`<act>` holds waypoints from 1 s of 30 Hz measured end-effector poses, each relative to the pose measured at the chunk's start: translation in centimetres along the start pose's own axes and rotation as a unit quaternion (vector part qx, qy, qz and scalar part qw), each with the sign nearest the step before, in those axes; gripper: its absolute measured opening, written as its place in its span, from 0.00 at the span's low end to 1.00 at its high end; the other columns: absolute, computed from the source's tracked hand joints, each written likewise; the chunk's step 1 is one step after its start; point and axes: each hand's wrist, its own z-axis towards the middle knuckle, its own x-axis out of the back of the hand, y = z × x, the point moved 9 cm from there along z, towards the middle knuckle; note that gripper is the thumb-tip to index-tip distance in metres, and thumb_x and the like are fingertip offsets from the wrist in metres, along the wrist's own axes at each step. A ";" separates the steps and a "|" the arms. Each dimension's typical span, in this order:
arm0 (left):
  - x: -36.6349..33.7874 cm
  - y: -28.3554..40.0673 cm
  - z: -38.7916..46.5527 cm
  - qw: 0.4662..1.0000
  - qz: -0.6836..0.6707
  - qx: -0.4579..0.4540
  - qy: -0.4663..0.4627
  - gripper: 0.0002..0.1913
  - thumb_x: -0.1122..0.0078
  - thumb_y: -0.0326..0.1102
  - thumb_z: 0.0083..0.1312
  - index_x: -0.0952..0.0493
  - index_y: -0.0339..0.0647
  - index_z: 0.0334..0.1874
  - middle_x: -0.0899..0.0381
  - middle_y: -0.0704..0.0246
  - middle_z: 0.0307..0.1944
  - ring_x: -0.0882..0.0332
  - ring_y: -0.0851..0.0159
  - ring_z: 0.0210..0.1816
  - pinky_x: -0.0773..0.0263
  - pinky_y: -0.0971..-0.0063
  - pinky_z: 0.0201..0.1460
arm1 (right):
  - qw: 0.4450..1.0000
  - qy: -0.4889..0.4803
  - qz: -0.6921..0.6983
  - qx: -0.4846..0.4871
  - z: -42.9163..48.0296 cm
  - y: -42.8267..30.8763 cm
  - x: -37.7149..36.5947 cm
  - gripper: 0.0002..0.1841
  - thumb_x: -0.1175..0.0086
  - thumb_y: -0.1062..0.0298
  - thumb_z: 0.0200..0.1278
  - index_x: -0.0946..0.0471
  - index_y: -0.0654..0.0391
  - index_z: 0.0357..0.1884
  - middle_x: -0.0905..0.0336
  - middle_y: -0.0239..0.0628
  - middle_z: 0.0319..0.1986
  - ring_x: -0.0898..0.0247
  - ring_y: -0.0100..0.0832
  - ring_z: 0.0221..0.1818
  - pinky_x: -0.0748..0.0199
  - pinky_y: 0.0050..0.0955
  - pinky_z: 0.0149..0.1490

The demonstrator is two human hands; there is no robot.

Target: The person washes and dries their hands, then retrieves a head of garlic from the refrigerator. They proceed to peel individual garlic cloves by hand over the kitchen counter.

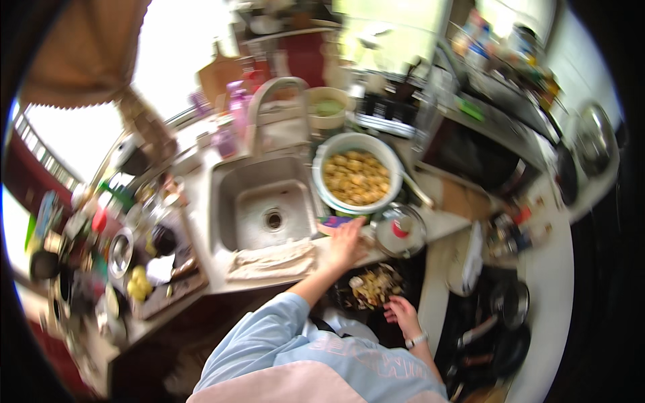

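My left hand (347, 245) reaches to the counter edge, its fingers beside a purple packet (333, 221) just below a white bucket (321, 171) filled with pale yellow-brown pieces, perhaps potatoes. Whether it grips anything is blurred. My right hand (401, 313), with a band on the wrist, hangs with fingers apart at the lower right of a dark bin (347, 297) that contains food scraps. It holds nothing that I can see. A glass lid (399, 234) with a red knob lies on the counter between the bucket and the bin.
A steel sink (242, 216) with a tall faucet (254, 121) is left of the bucket, a folded cloth (272, 259) along its front edge. Dishes crowd a drying tray (176, 297) at the left. A microwave (473, 151) stands at the right, and pans (511, 302) sit on the dark stove.
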 end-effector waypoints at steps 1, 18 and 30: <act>1.4 0.8 -0.7 1.000 0.004 -0.017 0.021 0.49 0.28 0.42 0.43 0.48 0.44 0.68 0.41 0.57 0.63 0.42 0.51 0.63 0.45 0.56 0.64 | 1.000 -0.012 0.004 -0.010 -0.4 0.5 0.2 0.18 0.50 0.65 0.64 0.32 0.60 0.54 0.22 0.38 0.39 0.25 0.25 0.32 0.26 0.22 0.34; -4.8 -9.1 -57.9 0.755 -0.231 0.573 -0.222 0.27 0.53 0.56 0.60 0.28 0.52 0.59 0.29 0.64 0.59 0.34 0.58 0.60 0.44 0.65 0.65 | 0.786 -0.398 -0.471 -0.045 -3.7 12.3 -15.2 0.17 0.48 0.70 0.60 0.27 0.59 0.52 0.22 0.41 0.43 0.24 0.32 0.44 0.26 0.29 0.44; -0.6 -3.4 -95.7 0.532 -0.272 0.735 0.320 0.13 0.44 0.41 0.51 0.17 0.44 0.34 0.18 0.61 0.34 0.20 0.60 0.37 0.27 0.67 0.41 | 0.507 -0.591 -0.623 0.079 -26.3 29.4 -47.9 0.16 0.49 0.68 0.59 0.26 0.58 0.50 0.22 0.43 0.42 0.24 0.34 0.44 0.27 0.32 0.45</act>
